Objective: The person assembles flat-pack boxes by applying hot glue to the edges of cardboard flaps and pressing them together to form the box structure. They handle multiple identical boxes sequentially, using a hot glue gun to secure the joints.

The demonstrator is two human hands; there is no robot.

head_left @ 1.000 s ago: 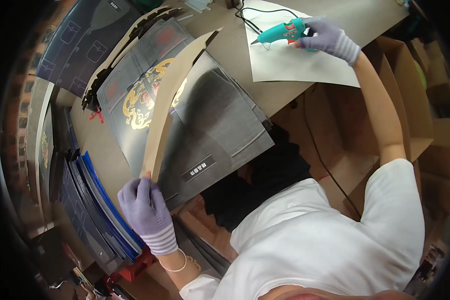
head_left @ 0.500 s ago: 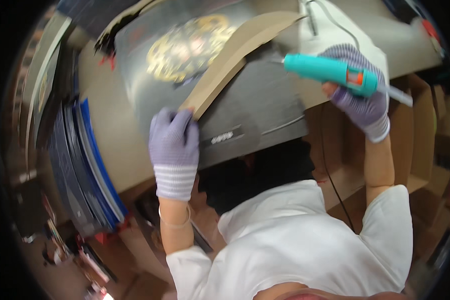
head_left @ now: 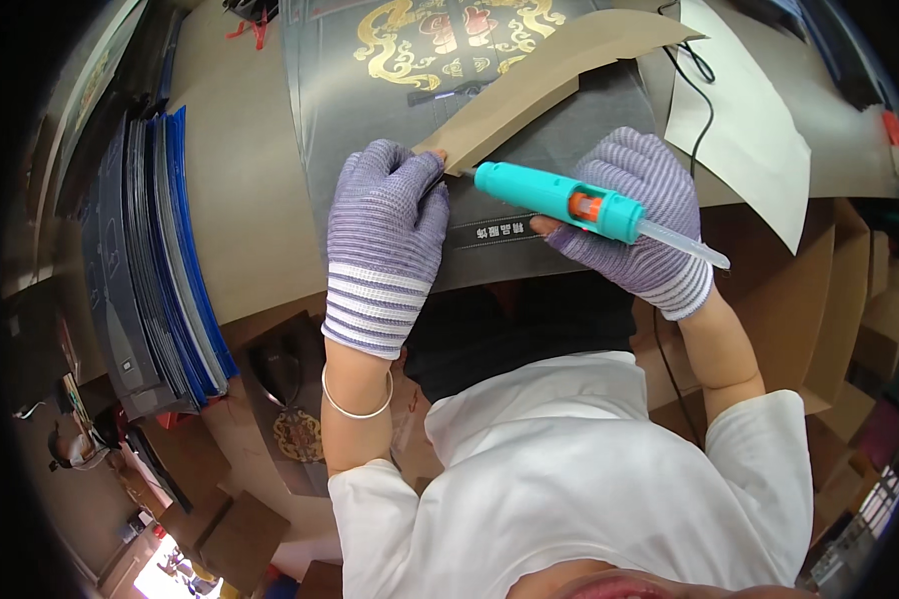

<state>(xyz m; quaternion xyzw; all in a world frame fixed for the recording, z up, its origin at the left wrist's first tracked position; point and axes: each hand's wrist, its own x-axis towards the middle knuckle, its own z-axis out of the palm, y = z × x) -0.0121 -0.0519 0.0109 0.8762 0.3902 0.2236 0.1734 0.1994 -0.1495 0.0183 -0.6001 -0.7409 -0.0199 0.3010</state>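
My right hand [head_left: 639, 215], in a purple-and-white striped knit glove, grips a teal hot glue gun [head_left: 534, 192]. A clear glue stick [head_left: 684, 243] pokes out of the gun's back end. Its nozzle is close to the near-left end of a tan cardboard strip [head_left: 539, 85]; whether it touches cannot be made out. My left hand [head_left: 385, 200], gloved alike, pinches that end of the strip between thumb and fingers. Beneath the strip lies a dark grey flat bag or sheet [head_left: 599, 130] with gold and red ornament and a printed label band near its front edge.
A stack of dark and blue flat sheets or bags [head_left: 165, 260] stands at the left. White paper [head_left: 744, 120] with a black cord [head_left: 707, 100] over it is at the right of the table. Cardboard boxes [head_left: 814, 299] sit below on the right. A red clip [head_left: 250, 32] lies far left.
My right hand has brought the glue gun left and down to the strip's near end. The view has shifted, so the table things appear farther right. My left hand still holds the strip.
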